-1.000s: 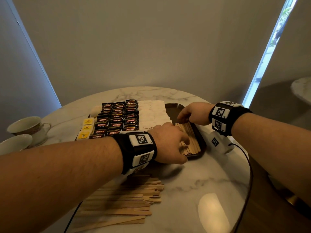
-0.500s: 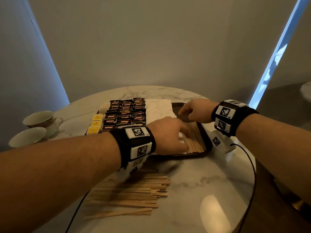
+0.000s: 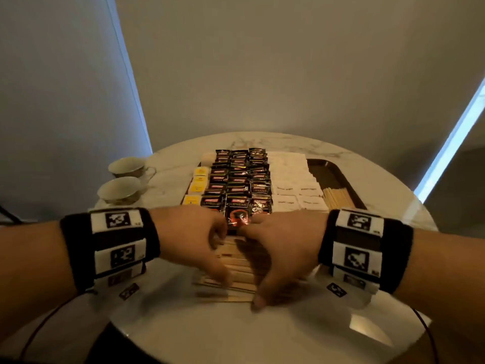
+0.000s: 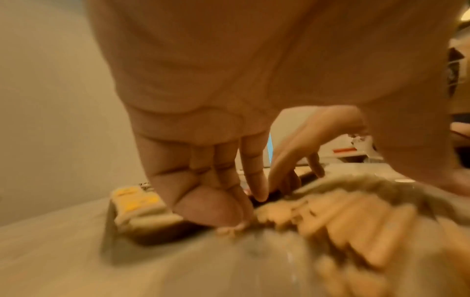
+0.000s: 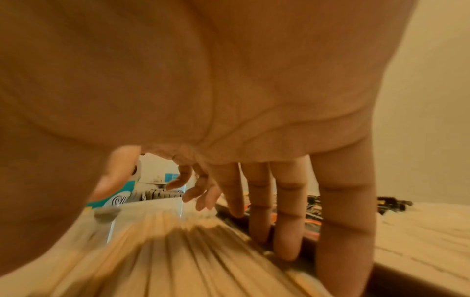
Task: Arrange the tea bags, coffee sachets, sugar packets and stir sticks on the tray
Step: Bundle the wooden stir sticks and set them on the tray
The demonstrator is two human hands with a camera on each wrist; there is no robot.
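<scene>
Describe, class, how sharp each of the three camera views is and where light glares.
Head view: hands blur over the loose stir sticks, glare patch on the marble table, bright window strip at right. Left wrist view: stir sticks smeared, warm cast. Right wrist view: sticks streaked by motion, the right hand's fingers sharper.

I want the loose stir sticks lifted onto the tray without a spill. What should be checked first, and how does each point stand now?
1. Both hands at the loose sticks: ok, left hand and right hand flank the pile.
2. Firm grip: cannot tell, blurred.
3. Pile squared: not ok, ends uneven.
4. Room on tray: ok, bare strip beyond the sticks already there.
5. Coffee sachets in rows: ok.
6. Cups clear of the path: ok.
</scene>
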